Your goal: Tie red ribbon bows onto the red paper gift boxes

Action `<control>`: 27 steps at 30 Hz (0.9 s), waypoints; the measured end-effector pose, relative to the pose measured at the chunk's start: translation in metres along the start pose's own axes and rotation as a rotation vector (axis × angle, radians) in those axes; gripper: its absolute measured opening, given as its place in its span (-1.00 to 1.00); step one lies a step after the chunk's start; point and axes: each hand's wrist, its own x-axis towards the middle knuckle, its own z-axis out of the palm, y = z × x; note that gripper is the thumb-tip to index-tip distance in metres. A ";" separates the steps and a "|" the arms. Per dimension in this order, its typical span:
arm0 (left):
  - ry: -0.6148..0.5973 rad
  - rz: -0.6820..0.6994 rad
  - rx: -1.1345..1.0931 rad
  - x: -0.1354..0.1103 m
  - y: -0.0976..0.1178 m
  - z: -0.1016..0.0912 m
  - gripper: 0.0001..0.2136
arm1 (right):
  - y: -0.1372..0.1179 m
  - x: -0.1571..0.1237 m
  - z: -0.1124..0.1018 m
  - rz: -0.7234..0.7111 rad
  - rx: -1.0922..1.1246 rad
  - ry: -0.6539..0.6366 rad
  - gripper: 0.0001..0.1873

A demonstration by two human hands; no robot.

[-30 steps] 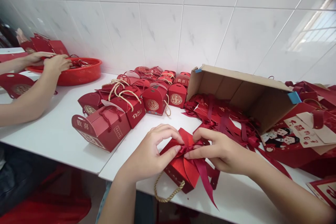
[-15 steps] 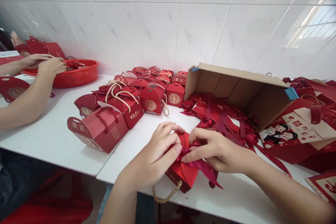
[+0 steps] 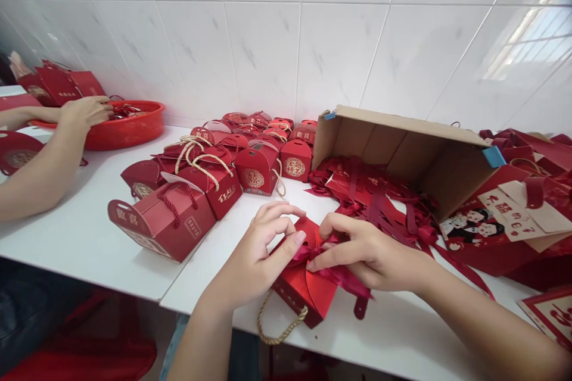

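Red gift box (image 3: 297, 286) sits near the surface's (image 3: 393, 327) front edge; left hand (image 3: 257, 259) and right hand (image 3: 379, 253) each grip its ribbon (image 3: 346, 280), pinched narrow. Uneven pulling could slacken it. Beyond lies a carton (image 3: 429, 172).

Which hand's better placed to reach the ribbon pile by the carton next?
Likely the right hand: it's nearer the ribbon pile; the left hand is farther off, across the red box.

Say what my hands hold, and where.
Your right hand pinches the ribbon near its middle, atop the red box; whether the left hand grips anything is unclear.
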 end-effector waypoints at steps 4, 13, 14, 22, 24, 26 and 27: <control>-0.018 -0.003 0.022 0.001 0.001 0.000 -0.76 | 0.000 0.003 -0.001 -0.017 0.013 0.027 -0.56; 0.048 0.023 -0.140 0.001 0.012 0.011 -0.75 | -0.004 0.005 -0.002 0.334 0.321 0.206 -0.87; 0.060 0.020 -0.155 0.002 0.013 0.013 -0.74 | -0.003 0.005 -0.002 0.381 0.373 0.210 -0.85; 0.148 -0.052 -0.204 0.005 0.013 0.020 -0.69 | 0.004 0.008 -0.005 0.490 0.465 0.307 -0.80; 0.153 -0.071 -0.218 0.006 0.012 0.021 -0.69 | 0.004 0.010 -0.005 0.506 0.481 0.329 -0.78; 0.147 -0.082 -0.239 0.006 0.012 0.022 -0.68 | 0.002 0.010 -0.005 0.547 0.511 0.331 -0.77; 0.143 -0.088 -0.252 0.006 0.012 0.022 -0.68 | 0.002 0.011 -0.005 0.567 0.524 0.333 -0.78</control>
